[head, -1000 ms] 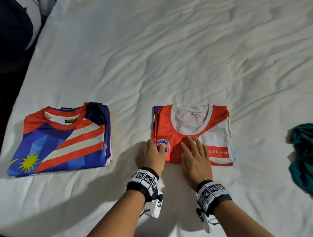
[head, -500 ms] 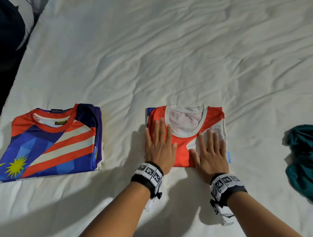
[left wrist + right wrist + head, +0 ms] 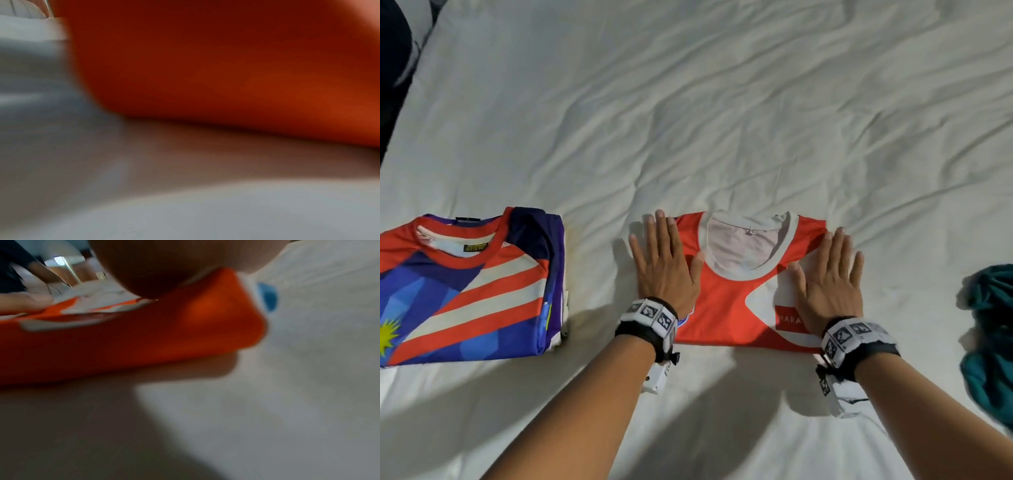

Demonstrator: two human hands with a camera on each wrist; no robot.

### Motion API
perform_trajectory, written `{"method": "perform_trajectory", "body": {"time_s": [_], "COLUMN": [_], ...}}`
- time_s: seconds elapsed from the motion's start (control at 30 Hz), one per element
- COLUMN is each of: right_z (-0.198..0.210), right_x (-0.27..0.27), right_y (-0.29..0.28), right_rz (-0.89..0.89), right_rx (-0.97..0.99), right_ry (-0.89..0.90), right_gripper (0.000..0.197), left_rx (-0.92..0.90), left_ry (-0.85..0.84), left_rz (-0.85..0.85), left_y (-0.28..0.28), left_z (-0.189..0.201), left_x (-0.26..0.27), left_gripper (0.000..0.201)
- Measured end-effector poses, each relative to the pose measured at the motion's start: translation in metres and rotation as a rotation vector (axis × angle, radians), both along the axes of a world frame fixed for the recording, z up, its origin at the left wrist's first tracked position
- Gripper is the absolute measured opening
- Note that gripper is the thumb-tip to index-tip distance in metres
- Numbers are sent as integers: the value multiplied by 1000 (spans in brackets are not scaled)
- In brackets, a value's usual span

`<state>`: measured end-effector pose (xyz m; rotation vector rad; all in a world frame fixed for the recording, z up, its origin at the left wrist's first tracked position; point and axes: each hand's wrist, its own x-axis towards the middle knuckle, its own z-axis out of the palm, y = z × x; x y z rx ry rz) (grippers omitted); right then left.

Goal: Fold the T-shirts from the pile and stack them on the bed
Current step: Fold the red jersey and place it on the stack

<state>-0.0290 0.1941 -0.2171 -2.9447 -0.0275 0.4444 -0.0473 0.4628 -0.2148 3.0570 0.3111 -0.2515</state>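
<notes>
A folded red and white T-shirt (image 3: 732, 305) lies collar-up on the white bed sheet (image 3: 722, 137). My left hand (image 3: 664, 263) lies flat, fingers straight, on the shirt's left edge. My right hand (image 3: 828, 277) presses flat on its right side. A folded blue, red and white striped T-shirt (image 3: 465, 291) lies to the left. Both wrist views are blurred: the left wrist view shows the red shirt (image 3: 205, 65) up close, and the right wrist view shows the shirt's folded edge (image 3: 144, 345) under my palm (image 3: 164, 267).
A crumpled teal garment (image 3: 989, 335) lies at the right edge of the bed. A dark object (image 3: 393, 68) sits beyond the bed's upper left edge. Wrinkled sheet stretches behind the shirts.
Both hands slid from the shirt's lower middle outward and up to its left and right sides. The left hand went from curled to flat.
</notes>
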Motion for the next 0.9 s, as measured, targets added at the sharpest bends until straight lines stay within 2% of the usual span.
{"method": "perform_trajectory", "body": {"time_s": [0.07, 0.13, 0.2, 0.3, 0.47, 0.7, 0.83, 0.9], "right_z": [6, 2, -7, -15, -9, -4, 2, -2], "right_x": [-16, -39, -56, -62, -51, -40, -22, -13], "right_y": [20, 44, 56, 48, 26, 5, 22, 25], "right_rz": [12, 109, 110, 77, 118, 130, 150, 211], "right_rx": [42, 75, 89, 48, 51, -48, -10, -8], "right_ry": [-85, -104, -65, -14, 16, 44, -129, -130], "right_gripper": [81, 77, 75, 74, 75, 77, 77, 78], "left_rx": [-35, -65, -76, -63, -31, 5, -10, 5], "left_ry": [-30, -11, 47, 93, 75, 33, -40, -21], "left_rz": [-83, -192, -171, -53, 49, 156, -78, -130], "left_y": [-31, -67, -84, -76, -47, -15, -27, -26], "left_z": [11, 11, 0, -13, -16, -12, -10, -16], "left_x": [-12, -30, -44, -52, -50, -38, -5, 6], "left_gripper": [81, 79, 77, 77, 75, 78, 81, 82]}}
